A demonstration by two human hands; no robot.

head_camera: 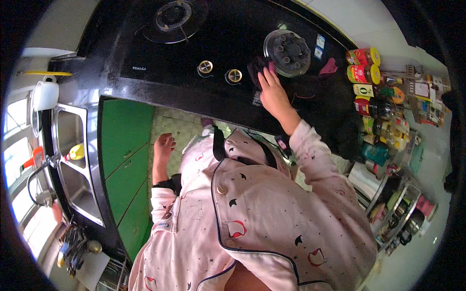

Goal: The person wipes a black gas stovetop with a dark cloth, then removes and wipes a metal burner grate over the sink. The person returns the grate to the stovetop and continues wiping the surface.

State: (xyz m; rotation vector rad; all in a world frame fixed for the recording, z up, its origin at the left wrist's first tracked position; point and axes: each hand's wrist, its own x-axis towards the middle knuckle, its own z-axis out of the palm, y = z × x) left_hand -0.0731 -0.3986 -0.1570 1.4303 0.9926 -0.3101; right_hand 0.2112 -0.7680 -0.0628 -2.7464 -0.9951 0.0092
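On the black glass gas hob, my right hand presses a dark purple cloth with its fingertips. The cloth lies against the left side of the round burner, partly under my fingers. Two control knobs with gold-coloured rims are left of the cloth. A smaller purple cloth piece lies right of the burner. My left hand hangs beside my body near the green cabinet doors, its fingers loosely curled and nothing in it.
Another burner is at the hob's far left. Jars with red labels and several bottles line the right side. A double steel sink with a yellow bottle over its divider and a white jug stand at left.
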